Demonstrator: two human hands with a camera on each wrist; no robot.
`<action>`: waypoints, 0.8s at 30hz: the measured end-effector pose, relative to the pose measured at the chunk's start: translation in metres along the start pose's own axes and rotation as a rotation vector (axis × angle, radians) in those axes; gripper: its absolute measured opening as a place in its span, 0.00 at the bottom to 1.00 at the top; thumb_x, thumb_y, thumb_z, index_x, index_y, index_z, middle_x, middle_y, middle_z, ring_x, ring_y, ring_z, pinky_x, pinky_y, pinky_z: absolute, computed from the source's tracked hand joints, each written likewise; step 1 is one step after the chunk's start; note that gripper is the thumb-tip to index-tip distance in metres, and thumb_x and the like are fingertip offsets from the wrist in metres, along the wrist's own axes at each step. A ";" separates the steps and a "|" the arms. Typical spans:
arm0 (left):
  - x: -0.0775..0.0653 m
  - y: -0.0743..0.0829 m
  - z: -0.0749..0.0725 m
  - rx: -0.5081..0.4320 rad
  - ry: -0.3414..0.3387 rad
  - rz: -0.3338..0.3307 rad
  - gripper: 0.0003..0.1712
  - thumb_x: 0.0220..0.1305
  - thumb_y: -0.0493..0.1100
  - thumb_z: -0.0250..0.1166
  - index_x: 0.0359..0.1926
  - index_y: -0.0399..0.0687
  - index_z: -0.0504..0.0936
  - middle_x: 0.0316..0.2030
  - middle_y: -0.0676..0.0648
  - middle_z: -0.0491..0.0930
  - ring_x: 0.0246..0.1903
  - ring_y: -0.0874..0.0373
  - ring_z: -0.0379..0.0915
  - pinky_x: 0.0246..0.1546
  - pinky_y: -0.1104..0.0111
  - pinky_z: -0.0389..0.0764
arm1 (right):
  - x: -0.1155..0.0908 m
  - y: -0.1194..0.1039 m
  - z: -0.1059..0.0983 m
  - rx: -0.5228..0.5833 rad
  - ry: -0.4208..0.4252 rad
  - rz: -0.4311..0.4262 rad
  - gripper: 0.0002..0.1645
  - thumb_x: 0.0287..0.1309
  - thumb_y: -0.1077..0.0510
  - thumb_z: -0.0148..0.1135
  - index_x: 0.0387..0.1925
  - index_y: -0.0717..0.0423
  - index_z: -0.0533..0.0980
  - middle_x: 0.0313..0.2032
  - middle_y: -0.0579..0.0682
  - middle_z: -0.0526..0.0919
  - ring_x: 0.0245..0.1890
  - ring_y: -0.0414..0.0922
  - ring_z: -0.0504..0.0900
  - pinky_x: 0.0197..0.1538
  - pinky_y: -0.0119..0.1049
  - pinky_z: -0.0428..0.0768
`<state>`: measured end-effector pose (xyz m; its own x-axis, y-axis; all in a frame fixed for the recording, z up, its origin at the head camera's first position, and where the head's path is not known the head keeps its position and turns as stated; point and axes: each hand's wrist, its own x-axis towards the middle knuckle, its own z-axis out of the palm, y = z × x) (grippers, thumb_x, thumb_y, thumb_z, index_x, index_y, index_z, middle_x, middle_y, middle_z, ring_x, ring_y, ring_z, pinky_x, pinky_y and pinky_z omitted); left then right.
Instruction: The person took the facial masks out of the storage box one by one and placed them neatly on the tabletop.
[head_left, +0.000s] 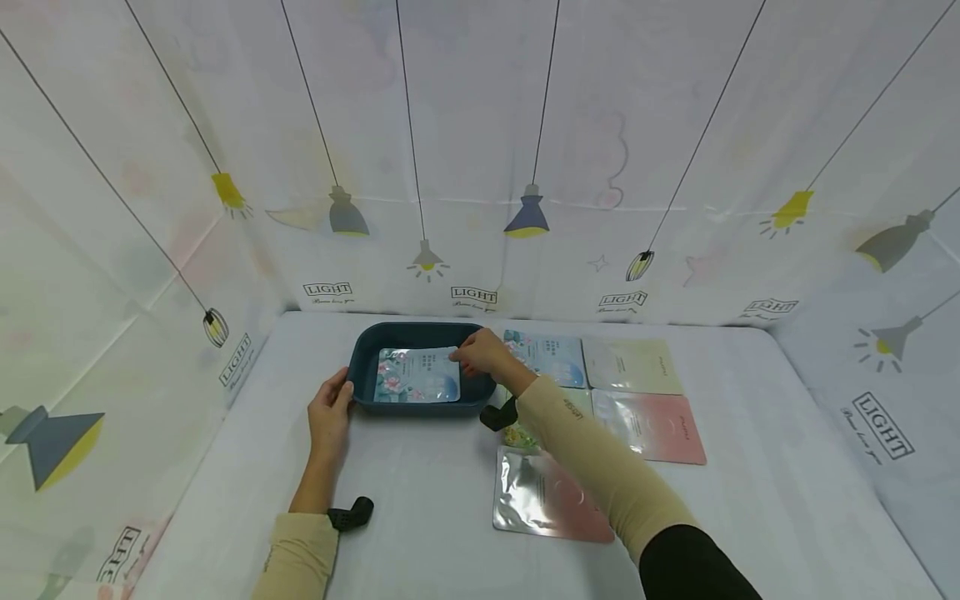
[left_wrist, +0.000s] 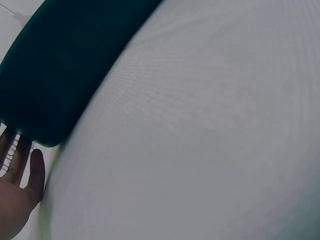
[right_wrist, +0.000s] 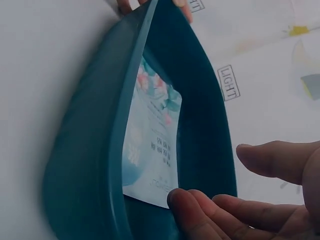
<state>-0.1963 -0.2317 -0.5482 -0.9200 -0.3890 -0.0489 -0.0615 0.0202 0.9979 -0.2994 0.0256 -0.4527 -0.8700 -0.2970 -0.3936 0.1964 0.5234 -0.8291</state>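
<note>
A dark teal tray stands on the white table, with a pale blue floral sheet-mask packet lying flat in it. At the tray's left end my left hand touches the outside. In the left wrist view its fingers look fairly straight, the thumb apart. Over the tray's right end reaches my right hand. Its fingertips are at the packet's edge, and the thumb stands well away from them, so nothing is pinched.
Right of the tray lie another blue packet, a pale yellow one and a pink one. A silver-and-pink packet lies nearer. My right forearm partly covers a green packet. A printed curtain encloses the table.
</note>
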 end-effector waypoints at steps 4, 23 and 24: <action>0.000 0.000 0.001 0.008 0.001 0.005 0.25 0.74 0.48 0.53 0.68 0.48 0.69 0.67 0.47 0.70 0.65 0.56 0.67 0.51 0.87 0.74 | 0.005 0.003 0.004 0.014 0.020 0.029 0.21 0.60 0.59 0.64 0.50 0.70 0.77 0.48 0.68 0.82 0.44 0.58 0.85 0.51 0.47 0.84; 0.001 0.000 0.001 0.027 0.015 0.016 0.25 0.74 0.48 0.52 0.68 0.47 0.69 0.67 0.46 0.70 0.65 0.55 0.67 0.50 0.88 0.74 | 0.031 0.009 0.040 -0.174 0.109 0.159 0.16 0.56 0.61 0.67 0.44 0.68 0.78 0.28 0.54 0.79 0.28 0.52 0.85 0.38 0.44 0.87; 0.001 -0.001 0.002 0.024 0.016 0.011 0.25 0.74 0.48 0.52 0.68 0.47 0.69 0.67 0.47 0.70 0.65 0.55 0.67 0.50 0.88 0.74 | 0.031 0.010 0.041 -0.159 0.119 0.162 0.14 0.57 0.62 0.67 0.42 0.67 0.79 0.27 0.55 0.80 0.29 0.53 0.85 0.39 0.44 0.87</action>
<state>-0.1975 -0.2304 -0.5488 -0.9143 -0.4033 -0.0366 -0.0607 0.0470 0.9971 -0.3056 -0.0108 -0.4892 -0.8818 -0.1085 -0.4590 0.2720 0.6780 -0.6829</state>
